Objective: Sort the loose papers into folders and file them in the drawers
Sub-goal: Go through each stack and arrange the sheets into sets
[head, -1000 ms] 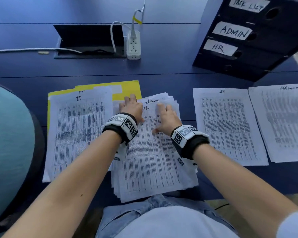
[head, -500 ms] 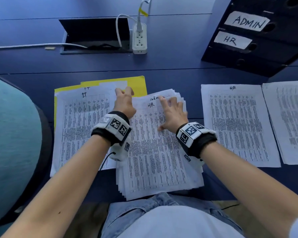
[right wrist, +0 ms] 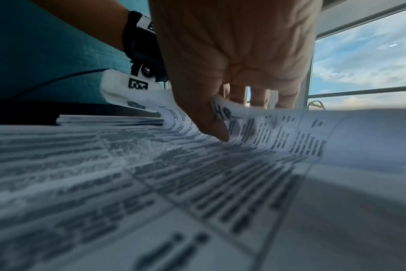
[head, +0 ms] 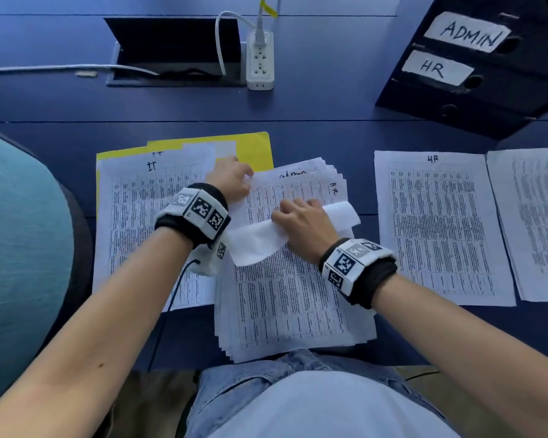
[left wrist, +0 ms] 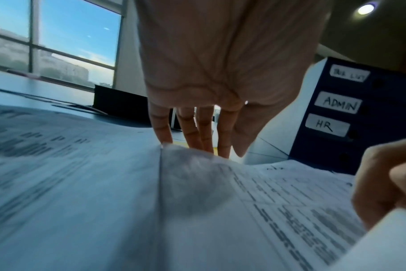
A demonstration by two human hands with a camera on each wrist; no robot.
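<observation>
While the left hand (head: 233, 180) presses straight fingers (left wrist: 192, 132) on the fanned stack of printed white papers (head: 293, 306) on the dark blue worktop (head: 329, 121), the right hand (head: 301, 226) pinches its curled top sheet (head: 260, 241), marked HR, which likely belongs on the flat HR sheet (head: 440, 226) further right.

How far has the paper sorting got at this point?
Started: IT sheets lie on the yellow folder, with HR pile and admin pile laid out. In hand: right hand peels an HR sheet off the middle stack, left hand steadying. Left: the stack, foldering, drawers.
</observation>
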